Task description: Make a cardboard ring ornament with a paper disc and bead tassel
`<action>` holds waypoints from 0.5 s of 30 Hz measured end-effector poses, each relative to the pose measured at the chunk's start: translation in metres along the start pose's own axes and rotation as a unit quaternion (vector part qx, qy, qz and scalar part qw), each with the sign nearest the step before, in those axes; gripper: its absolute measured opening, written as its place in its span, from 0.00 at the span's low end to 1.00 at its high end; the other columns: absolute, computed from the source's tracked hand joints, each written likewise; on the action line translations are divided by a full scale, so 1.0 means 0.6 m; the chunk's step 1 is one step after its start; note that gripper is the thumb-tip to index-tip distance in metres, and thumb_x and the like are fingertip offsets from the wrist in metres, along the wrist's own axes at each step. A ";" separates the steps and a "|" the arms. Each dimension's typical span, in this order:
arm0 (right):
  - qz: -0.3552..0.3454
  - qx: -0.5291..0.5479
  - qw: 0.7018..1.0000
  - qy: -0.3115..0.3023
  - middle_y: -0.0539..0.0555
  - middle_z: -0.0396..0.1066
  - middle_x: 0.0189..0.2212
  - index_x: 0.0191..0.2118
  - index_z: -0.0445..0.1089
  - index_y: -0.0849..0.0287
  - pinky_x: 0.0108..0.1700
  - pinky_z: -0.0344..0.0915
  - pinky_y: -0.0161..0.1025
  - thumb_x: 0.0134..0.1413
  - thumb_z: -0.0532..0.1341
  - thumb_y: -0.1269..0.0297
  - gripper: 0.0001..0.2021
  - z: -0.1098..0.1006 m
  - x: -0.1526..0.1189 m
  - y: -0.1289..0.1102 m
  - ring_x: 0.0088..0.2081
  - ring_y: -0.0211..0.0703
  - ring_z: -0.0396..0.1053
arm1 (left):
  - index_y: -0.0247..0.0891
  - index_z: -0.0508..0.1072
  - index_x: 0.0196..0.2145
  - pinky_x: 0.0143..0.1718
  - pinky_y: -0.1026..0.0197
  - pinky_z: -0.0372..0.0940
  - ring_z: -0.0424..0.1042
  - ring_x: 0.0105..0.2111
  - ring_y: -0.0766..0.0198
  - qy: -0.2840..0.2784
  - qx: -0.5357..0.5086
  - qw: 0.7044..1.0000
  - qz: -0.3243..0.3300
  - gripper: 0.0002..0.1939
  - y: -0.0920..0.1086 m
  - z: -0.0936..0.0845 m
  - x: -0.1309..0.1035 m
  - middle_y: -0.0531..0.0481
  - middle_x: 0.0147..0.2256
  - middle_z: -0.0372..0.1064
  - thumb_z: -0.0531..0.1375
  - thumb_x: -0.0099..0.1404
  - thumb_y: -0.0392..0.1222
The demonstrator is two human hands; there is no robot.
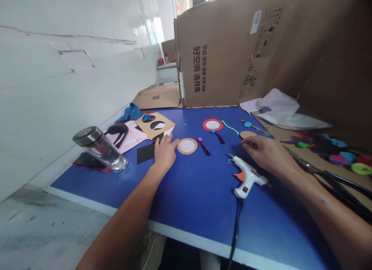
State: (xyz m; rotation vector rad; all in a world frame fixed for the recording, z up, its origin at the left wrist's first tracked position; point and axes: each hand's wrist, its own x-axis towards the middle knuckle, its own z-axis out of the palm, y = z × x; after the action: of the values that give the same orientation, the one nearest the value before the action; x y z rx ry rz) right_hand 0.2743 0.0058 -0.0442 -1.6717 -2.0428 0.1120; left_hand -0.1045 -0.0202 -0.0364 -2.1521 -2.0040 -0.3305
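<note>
My left hand [165,152] lies with fingers spread at the edge of a black paper sheet [145,153], holding nothing. Just right of its fingertips is a cardboard ring [195,147] with a pale, marked centre. Beside it lies a dark tassel [205,149] with a pink bead. My right hand [263,150] has its fingers curled together near a round cardboard disc [248,135]; whatever they may pinch is hidden. Below that hand, a white glue gun [247,177] with an orange trigger rests on the table. Farther back lies a red-rimmed disc [205,125] with another tassel [220,138].
A water bottle [100,148] leans at left, near cut cardboard [161,121] and blue cloth [130,112]. Scissors [325,171] and coloured clay-like pieces [338,159] lie at right. A large carton [226,64] stands behind the blue table [186,200]. The gun's cord [236,231] hangs over the front edge.
</note>
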 end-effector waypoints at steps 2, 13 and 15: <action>0.008 0.001 1.000 -0.005 0.57 0.86 0.46 0.47 0.85 0.51 0.41 0.69 0.47 0.68 0.60 0.60 0.15 -0.002 0.000 -0.002 0.42 0.58 0.82 | 0.51 0.79 0.66 0.74 0.30 0.57 0.65 0.73 0.42 -0.012 0.013 1.000 0.010 0.32 0.004 -0.002 -0.006 0.42 0.71 0.70 0.54 0.72 0.27; -0.011 0.013 1.000 0.009 0.57 0.86 0.44 0.45 0.85 0.50 0.41 0.71 0.48 0.67 0.59 0.59 0.15 -0.002 0.000 0.003 0.41 0.59 0.82 | 0.54 0.83 0.62 0.73 0.33 0.58 0.67 0.71 0.42 -0.014 -0.005 1.000 0.003 0.31 0.009 -0.006 -0.008 0.45 0.70 0.72 0.55 0.72 0.27; -0.008 0.016 1.000 0.005 0.57 0.86 0.44 0.45 0.85 0.50 0.41 0.71 0.48 0.68 0.59 0.58 0.15 -0.005 0.000 0.001 0.40 0.58 0.82 | 0.53 0.84 0.60 0.74 0.33 0.58 0.66 0.72 0.41 -0.017 0.003 1.000 0.007 0.30 0.011 -0.008 -0.009 0.43 0.70 0.72 0.56 0.71 0.27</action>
State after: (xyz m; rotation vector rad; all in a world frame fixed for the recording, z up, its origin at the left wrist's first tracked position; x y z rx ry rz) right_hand 0.2759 0.0049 -0.0418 -1.6335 -2.0359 0.1285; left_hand -0.0985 -0.0270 -0.0332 -2.1806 -2.0032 -0.2874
